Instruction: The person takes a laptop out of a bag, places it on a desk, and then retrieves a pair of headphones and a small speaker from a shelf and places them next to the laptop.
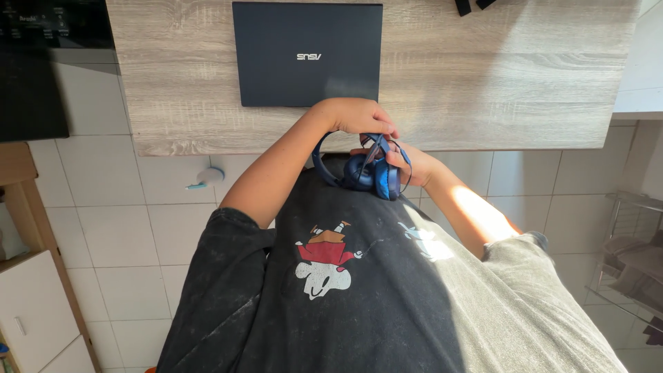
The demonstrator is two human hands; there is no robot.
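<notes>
while both hands meet at the counter's [483, 83] near edge, the left hand [356, 116] has its fingers curled over the band of blue headphones [366, 169], and the right hand [407, 162] has its fingers closed around the earcups. the headphones are held off the counter, against the dark shirt. a closed dark laptop [307, 54] lies by the far edge.

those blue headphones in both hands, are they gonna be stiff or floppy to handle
Probably a mix. The blue headphones have a curved headband that looks springy rather than limp, while the thin cable looped at the left hand and right hand likely flops and tangles. The padded cups look light and unlikely to slip.
</notes>
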